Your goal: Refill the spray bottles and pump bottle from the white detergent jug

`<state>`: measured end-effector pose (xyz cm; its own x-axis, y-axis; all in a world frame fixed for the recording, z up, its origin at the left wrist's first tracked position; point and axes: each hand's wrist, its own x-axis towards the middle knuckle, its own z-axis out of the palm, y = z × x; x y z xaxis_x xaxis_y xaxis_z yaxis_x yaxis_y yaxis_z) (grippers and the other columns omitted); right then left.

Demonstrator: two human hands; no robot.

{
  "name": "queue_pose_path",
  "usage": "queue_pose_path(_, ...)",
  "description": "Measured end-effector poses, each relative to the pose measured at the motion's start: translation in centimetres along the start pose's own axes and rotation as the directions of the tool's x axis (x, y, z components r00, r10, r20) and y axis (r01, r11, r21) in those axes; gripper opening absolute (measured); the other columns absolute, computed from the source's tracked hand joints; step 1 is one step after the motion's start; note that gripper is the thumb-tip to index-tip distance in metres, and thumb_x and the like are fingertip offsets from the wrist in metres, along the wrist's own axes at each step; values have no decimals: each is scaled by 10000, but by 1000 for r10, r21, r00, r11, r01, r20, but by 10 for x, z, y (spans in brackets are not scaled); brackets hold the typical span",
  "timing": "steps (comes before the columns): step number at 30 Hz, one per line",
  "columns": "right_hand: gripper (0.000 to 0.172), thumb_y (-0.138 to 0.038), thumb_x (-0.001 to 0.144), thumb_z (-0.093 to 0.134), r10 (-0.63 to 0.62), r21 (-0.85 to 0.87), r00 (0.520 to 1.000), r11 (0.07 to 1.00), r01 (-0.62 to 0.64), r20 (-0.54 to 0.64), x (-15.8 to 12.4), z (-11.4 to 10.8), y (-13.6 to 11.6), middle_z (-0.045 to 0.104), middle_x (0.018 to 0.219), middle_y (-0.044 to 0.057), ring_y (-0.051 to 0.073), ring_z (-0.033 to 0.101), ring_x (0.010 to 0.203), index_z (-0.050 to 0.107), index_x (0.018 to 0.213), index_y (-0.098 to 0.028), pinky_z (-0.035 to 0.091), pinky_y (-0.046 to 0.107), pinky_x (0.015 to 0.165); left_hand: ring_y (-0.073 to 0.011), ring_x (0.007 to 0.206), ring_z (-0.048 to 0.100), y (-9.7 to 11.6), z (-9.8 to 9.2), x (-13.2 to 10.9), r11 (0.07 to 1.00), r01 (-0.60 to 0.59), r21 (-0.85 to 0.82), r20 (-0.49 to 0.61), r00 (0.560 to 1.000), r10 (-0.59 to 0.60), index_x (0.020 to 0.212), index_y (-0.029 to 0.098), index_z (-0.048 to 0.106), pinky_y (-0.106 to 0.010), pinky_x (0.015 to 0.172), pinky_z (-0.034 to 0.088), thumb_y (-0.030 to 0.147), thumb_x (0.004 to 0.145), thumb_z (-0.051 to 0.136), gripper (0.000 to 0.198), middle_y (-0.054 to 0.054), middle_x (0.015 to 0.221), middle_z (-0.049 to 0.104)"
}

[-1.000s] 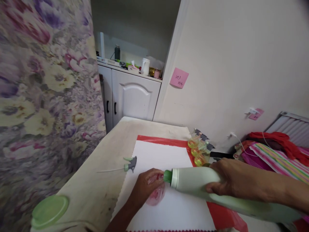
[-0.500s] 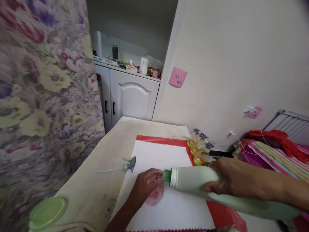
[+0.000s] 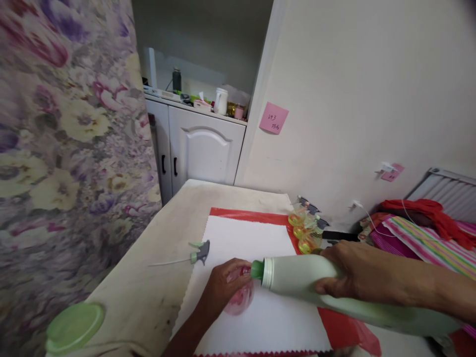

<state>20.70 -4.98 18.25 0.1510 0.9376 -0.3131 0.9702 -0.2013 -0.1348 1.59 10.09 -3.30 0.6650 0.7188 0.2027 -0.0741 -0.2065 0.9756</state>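
Note:
My left hand (image 3: 226, 285) is closed around the neck of a clear pink bottle (image 3: 240, 300), which rests on a white sheet (image 3: 256, 238). In my right hand (image 3: 345, 270) is a large pale green detergent bottle (image 3: 297, 275), tipped nearly level with its green spout at the pink bottle's mouth. The mouth itself is mostly hidden by my left fingers, and I cannot make out any flow. Left of the sheet lies a grey and green spray trigger (image 3: 201, 253) with a long thin tube.
Several spray bottles with yellow liquid (image 3: 307, 233) stand at the table's far right corner. A green cap (image 3: 76, 325) sits at the near left. Red sheeting (image 3: 342, 327) lies under the white sheet. A floral curtain (image 3: 85, 148) hangs on the left; a white cabinet (image 3: 208, 148) stands behind.
Almost nothing differs. Both hands and both bottles hold the same positions, with only a very slight shift of the view.

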Motion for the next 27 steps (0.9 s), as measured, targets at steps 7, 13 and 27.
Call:
queue_pose_path(7, 301, -514, 793, 591, -38, 12, 999, 999, 38, -22, -1, 1, 3, 721, 759, 37, 192, 640, 631, 636, 786, -216, 401, 282, 539, -221, 901, 663, -5, 0, 0, 1000, -15, -6, -7, 1000, 15, 895, 205, 737, -292, 830, 483, 276, 755, 690, 165, -38, 909, 747)
queue_pose_path(13, 254, -481, 788, 611, -45, 68, 999, 997, 44, 9, 0, 1, 2, 723, 755, 11, 174, 641, 632, 634, 790, -228, 416, 256, 537, -231, 911, 664, 0, 0, -1, 1000, -6, -5, 0, 1000, 6, 892, 206, 739, -298, 841, 484, 288, 754, 683, 170, -40, 916, 751)
queue_pose_path(27, 264, -482, 776, 616, -32, 31, 999, 999, 32, 4, 1, 0, 0, 716, 760, 27, 183, 632, 636, 640, 788, -220, 419, 258, 547, -228, 883, 662, 1, 0, -1, 1000, -8, -15, -8, 1000, 8, 878, 206, 741, -299, 823, 480, 307, 758, 682, 168, -40, 897, 752)
